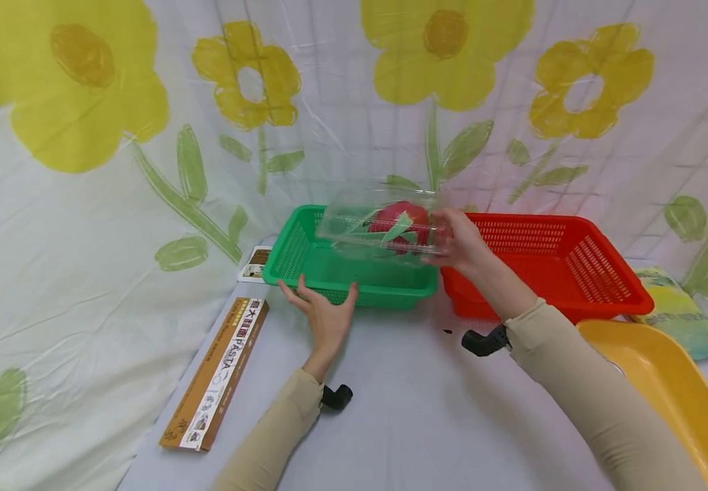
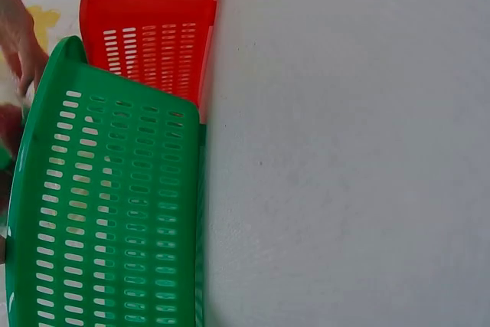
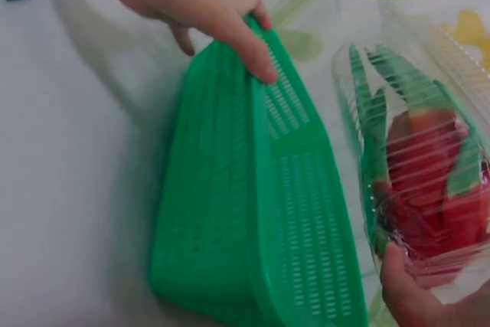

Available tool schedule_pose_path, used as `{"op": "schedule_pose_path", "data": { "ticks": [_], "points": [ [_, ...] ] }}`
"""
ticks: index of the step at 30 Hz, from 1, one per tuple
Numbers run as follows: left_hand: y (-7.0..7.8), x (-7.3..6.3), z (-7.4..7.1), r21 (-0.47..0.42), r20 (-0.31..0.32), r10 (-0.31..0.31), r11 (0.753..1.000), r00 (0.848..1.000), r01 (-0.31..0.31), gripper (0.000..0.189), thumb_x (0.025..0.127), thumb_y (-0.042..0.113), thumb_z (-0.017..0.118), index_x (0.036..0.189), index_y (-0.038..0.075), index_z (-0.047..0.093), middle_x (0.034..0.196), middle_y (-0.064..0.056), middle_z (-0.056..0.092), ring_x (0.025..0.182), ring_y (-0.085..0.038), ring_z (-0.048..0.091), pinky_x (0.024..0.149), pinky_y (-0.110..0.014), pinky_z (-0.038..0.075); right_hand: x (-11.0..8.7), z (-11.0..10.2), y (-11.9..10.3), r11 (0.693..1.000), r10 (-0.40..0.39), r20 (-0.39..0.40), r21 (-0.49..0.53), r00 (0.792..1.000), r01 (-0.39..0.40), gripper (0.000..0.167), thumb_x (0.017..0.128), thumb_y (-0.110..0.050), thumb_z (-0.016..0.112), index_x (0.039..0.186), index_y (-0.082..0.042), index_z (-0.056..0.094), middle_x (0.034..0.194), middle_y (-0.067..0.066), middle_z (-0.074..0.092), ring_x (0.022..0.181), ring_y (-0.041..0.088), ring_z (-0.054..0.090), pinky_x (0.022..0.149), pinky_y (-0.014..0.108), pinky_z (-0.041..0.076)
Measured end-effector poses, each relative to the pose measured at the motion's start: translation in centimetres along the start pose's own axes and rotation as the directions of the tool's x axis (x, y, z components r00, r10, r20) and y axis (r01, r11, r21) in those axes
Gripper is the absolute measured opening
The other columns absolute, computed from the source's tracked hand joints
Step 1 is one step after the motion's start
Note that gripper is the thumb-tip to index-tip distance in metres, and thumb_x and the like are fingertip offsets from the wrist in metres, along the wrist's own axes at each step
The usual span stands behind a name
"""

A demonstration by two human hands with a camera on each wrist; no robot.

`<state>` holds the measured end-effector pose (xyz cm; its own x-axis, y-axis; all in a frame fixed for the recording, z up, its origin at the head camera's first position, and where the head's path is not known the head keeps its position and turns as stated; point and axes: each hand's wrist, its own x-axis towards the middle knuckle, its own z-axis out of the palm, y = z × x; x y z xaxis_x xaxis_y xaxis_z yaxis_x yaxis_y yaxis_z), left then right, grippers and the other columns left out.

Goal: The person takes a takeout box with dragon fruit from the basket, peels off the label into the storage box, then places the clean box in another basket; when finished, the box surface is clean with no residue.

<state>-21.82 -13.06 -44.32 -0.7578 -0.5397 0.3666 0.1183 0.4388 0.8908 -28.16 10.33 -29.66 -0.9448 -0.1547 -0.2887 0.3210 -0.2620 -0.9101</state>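
My right hand [image 1: 466, 240] holds a clear plastic box [image 1: 344, 221] by its right end, tilted above the green basket [image 1: 366, 296]. Inside the box is a red dragon fruit [image 1: 403, 219] with green scales. In the right wrist view, the thumb of my right hand [image 3: 417, 300] presses on the box's edge beside the fruit [image 3: 429, 158]. My left hand [image 1: 327, 320] grips the basket's near rim toward the left, fingers spread; the right wrist view shows digits over the rim [image 3: 260, 135]. The left wrist view mostly shows the basket's slotted wall [image 2: 99, 204].
A red basket [image 1: 612, 293] stands right of the green one. Nearer on the right is a yellow tray [image 1: 667, 389], with a yellow-green packet [image 1: 685, 314] behind it. A long pasta box [image 1: 219, 375] lies left, near a small card-like pack [image 1: 252, 266]. A flowered curtain hangs behind.
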Motion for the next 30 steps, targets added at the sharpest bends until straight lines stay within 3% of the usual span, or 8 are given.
{"op": "schedule_pose_path", "data": {
  "ticks": [3,6,9,13,19,26,30],
  "points": [
    [-0.1,0.1,0.0,0.006,-0.003,0.005,1.0,1.0,-0.005,0.106,0.077,0.055,0.077,0.149,0.003,0.02,0.16,-0.015,-0.021,0.147,-0.035,0.015,0.082,-0.045,0.052,1.5,1.3,-0.3,0.998,-0.001,-0.024,-0.068,1.0,-0.001,0.033,0.097,-0.031,0.054,0.128,-0.022,0.048,0.104,0.005,0.05,0.098,0.032,0.053,0.087,0.053,0.052],
    [-0.3,0.1,0.1,0.01,-0.007,0.008,1.0,1.0,-0.008,0.105,0.077,0.055,0.078,0.149,0.003,0.02,0.16,-0.014,-0.021,0.146,-0.034,0.019,0.076,-0.045,0.053,2.8,2.5,-0.5,0.99,0.012,-0.049,-0.139,0.999,-0.019,0.062,0.094,-0.032,0.057,0.151,-0.027,0.033,0.133,0.013,0.044,0.106,0.041,0.053,0.088,0.054,0.052],
    [-0.5,0.1,0.1,0.013,-0.013,0.012,1.0,1.0,-0.012,0.104,0.078,0.052,0.078,0.149,0.003,0.02,0.16,-0.015,-0.02,0.145,-0.035,0.022,0.075,-0.044,0.053,4.1,3.5,-0.5,0.982,0.034,-0.07,-0.185,0.997,-0.046,0.073,0.091,-0.032,0.061,0.156,-0.031,0.027,0.154,0.011,0.028,0.115,0.047,0.049,0.09,0.055,0.05],
    [-0.4,0.0,0.1,0.011,-0.007,0.015,1.0,1.0,-0.015,0.104,0.078,0.05,0.079,0.149,0.002,0.02,0.16,-0.015,-0.02,0.146,-0.036,0.019,0.079,-0.045,0.053,5.6,4.5,-0.3,0.97,0.05,-0.106,-0.231,0.993,-0.073,0.067,0.087,-0.031,0.065,0.149,-0.03,0.039,0.155,0.004,0.028,0.108,0.048,0.053,0.086,0.053,0.052],
    [-0.2,0.0,-0.1,0.014,0.005,0.015,1.0,1.0,-0.015,0.105,0.078,0.057,0.076,0.15,0.004,0.019,0.16,-0.014,-0.021,0.147,-0.036,0.015,0.081,-0.045,0.052,7.2,5.5,0.3,0.96,0.03,-0.143,-0.27,0.989,-0.068,0.053,0.084,-0.031,0.067,0.135,-0.025,0.054,0.148,0.005,0.037,0.09,0.042,0.059,0.079,0.053,0.055],
    [-0.4,0.0,0.0,0.035,0.003,0.011,0.999,1.0,-0.011,0.106,0.078,0.059,0.075,0.149,0.005,0.02,0.161,-0.014,-0.02,0.146,-0.035,0.019,0.065,-0.038,0.051,9.3,5.9,1.9,0.958,0.023,-0.156,-0.277,0.987,-0.066,0.047,0.083,-0.031,0.069,0.128,-0.021,0.061,0.146,0.006,0.041,0.095,0.047,0.06,0.083,0.056,0.054],
    [-0.7,0.1,0.0,0.047,-0.005,0.02,0.999,1.0,-0.02,0.106,0.078,0.061,0.074,0.149,0.003,0.021,0.16,-0.015,-0.019,0.144,-0.036,0.025,0.063,-0.037,0.051,10.2,6.1,3.2,0.959,0.028,-0.173,-0.273,0.984,-0.076,0.047,0.085,-0.032,0.069,0.128,-0.018,0.06,0.144,0.008,0.041,0.091,0.044,0.062,0.082,0.054,0.055]
  ]
}}
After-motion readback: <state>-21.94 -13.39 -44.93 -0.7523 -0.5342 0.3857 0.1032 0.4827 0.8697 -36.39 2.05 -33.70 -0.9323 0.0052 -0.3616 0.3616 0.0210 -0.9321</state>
